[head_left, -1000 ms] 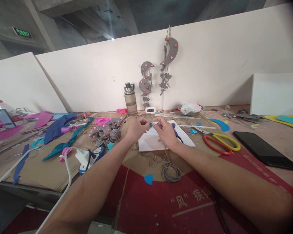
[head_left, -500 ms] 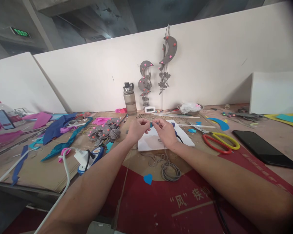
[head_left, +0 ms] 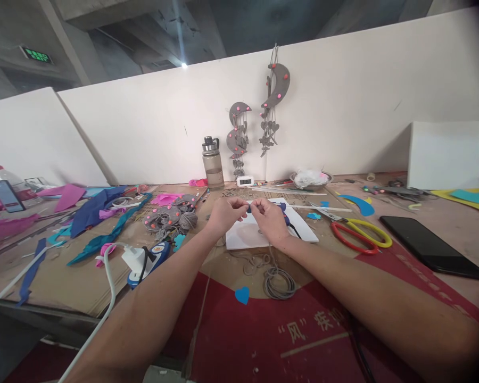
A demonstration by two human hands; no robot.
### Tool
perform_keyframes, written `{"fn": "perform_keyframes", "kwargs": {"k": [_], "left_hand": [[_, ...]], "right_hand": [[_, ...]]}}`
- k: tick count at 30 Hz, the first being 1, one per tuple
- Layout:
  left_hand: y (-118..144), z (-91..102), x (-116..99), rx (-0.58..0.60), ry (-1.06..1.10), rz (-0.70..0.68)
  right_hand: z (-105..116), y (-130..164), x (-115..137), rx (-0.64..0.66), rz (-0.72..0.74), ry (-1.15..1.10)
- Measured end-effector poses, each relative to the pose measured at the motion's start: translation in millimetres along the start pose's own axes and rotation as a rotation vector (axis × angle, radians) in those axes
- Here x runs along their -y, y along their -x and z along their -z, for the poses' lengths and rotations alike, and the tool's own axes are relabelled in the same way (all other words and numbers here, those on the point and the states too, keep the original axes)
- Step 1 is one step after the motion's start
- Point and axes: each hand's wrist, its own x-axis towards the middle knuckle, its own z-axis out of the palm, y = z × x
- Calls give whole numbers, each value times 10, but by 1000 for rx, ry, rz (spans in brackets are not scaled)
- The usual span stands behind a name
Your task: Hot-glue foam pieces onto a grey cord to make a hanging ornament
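Note:
My left hand (head_left: 228, 214) and my right hand (head_left: 269, 218) meet over a white board (head_left: 239, 236). Both are closed, their fingertips pinching a small blue piece (head_left: 249, 209), mostly covered, so its shape is unclear. Partly hidden behind my right hand, a dark blue tool (head_left: 286, 218) with a black cord rests on the board; it looks like a glue gun. Thin grey cord trails down from near my right hand to a coil (head_left: 279, 283) on the cardboard. Left of the coil lies a blue felt heart (head_left: 242, 295).
Scissors (head_left: 355, 238) and a black phone (head_left: 433, 247) lie at right. Grey yarn with pink beads (head_left: 171, 215), felt scraps (head_left: 93, 210) and a white plug (head_left: 134, 259) on a power strip are at left. A bottle (head_left: 213, 165) and a small clock (head_left: 245, 181) stand behind; grey moon hangings (head_left: 279, 88) hang on the wall.
My hands keep their pinch on the small blue piece, with slight finger shifts. My left fingers have moved slightly toward my right. The view has shifted slightly.

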Motion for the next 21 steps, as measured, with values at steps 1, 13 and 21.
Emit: {"fn": "perform_keyframes", "kwargs": {"k": [1,13,21], "left_hand": [[5,-4,-1,-23,-21,-14],[-82,163,105,-343,73,4],[-116,80,270,-288,740,168]], "right_hand": [[-2,7,6,13,16,-11],[180,199,339,239,307,116],[618,573,625,293,1046,255]]}}
